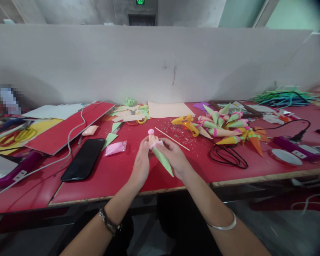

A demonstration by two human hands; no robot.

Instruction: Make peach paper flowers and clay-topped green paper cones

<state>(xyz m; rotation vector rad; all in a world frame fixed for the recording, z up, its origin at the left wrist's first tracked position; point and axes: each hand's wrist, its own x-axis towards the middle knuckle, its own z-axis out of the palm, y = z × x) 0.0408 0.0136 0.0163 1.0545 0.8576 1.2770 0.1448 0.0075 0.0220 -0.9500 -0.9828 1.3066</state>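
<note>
You have the green cone [162, 159] held between your left grip [142, 160] and right grip [176, 156] — both closed on it over the red tabletop [122, 177]. Its pink ball [150, 131] pokes out ahead of your fingers; its point slants back toward you.

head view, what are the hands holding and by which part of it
A green cone with pink trim. Both the left hand and right hand hold it around its wide, trimmed end; the pointed tip is free.
</note>
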